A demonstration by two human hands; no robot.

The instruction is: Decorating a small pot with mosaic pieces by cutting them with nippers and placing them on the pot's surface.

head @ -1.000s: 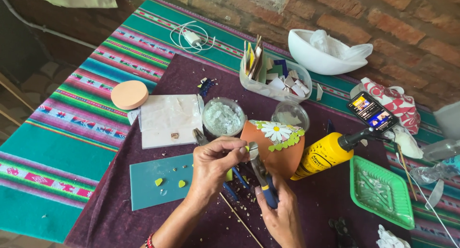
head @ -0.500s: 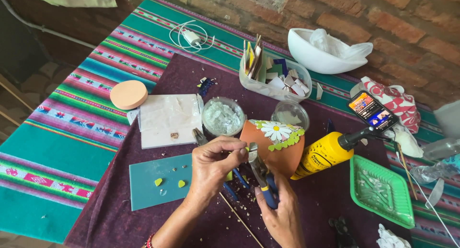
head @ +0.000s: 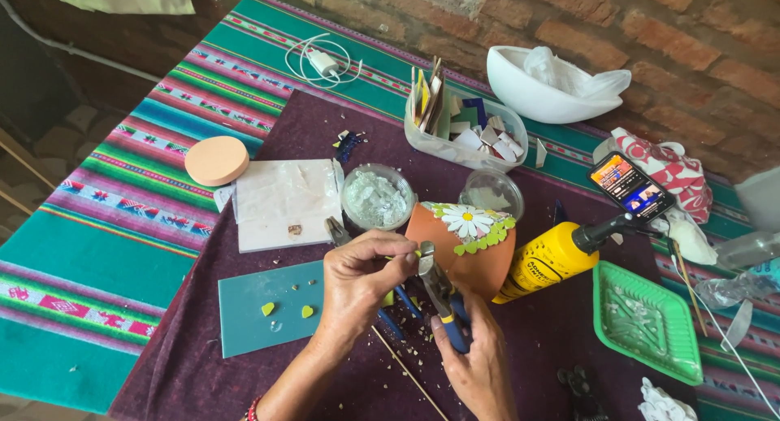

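Little has moved since the earlier frames: both hands remain just in front of the clay pot (head: 463, 246). Left hand (head: 357, 279) stays pinched shut on a small piece, too small to identify, held at the head of the nippers (head: 439, 295). Right hand (head: 479, 360) stays closed around their blue handles, so cutting work continues.

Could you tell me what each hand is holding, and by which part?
Right hand grips blue-handled nippers by the handles; left hand fingers pinch a small piece at the jaws.
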